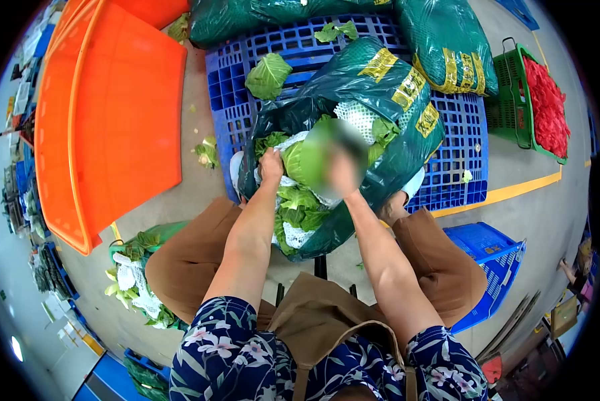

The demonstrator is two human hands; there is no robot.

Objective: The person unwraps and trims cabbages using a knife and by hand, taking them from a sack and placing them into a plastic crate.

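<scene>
A green plastic sack (380, 180) lies with its mouth toward me, full of leafy cabbages in white foam nets. My left hand (270, 166) is at the left of the opening, its fingers closed on the edge of a white foam net (288, 143) beside a green cabbage (296, 162). My right hand (343, 175) reaches to the right side of that cabbage; a blurred patch covers its fingers, and whether it holds anything is hidden. Closer to me in the sack are more cabbage leaves (301, 208). Another netted cabbage (356, 120) shows at the far side.
Beneath the sack is a blue plastic pallet (457, 154) with a loose cabbage leaf (268, 76) and more filled sacks (447, 40). An orange bin (119, 107) stands left. A green crate of red material (543, 107) and a blue crate (490, 267) are right. Trimmings fill a container (136, 287) lower left.
</scene>
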